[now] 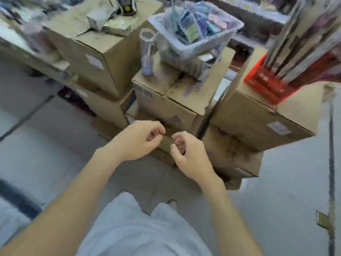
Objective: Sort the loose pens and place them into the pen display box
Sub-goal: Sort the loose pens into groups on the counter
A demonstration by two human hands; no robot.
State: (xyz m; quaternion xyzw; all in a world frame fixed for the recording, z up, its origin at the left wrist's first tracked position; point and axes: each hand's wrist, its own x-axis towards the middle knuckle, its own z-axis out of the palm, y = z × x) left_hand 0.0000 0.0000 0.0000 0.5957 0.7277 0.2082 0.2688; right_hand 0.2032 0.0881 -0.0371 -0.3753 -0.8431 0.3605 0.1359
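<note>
Left grip (136,139), right grip (186,154) loosely curled near boxy matte cardboard carton (166,106).

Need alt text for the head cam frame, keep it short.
The person's left hand and right hand hover loosely curled and empty before stacked cardboard boxes. On the boxes stand a clear tube, a clear bin of packets and a red crate of long rolls. The picture is blurred.

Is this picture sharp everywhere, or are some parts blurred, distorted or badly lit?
Head view: motion blur smears the far things, most of all the plastic bin and the red crate. The left hand and right hand are clearer. The wide lens tilts the cardboard boxes outward. The light is soft and even, with no strong glare.
</note>
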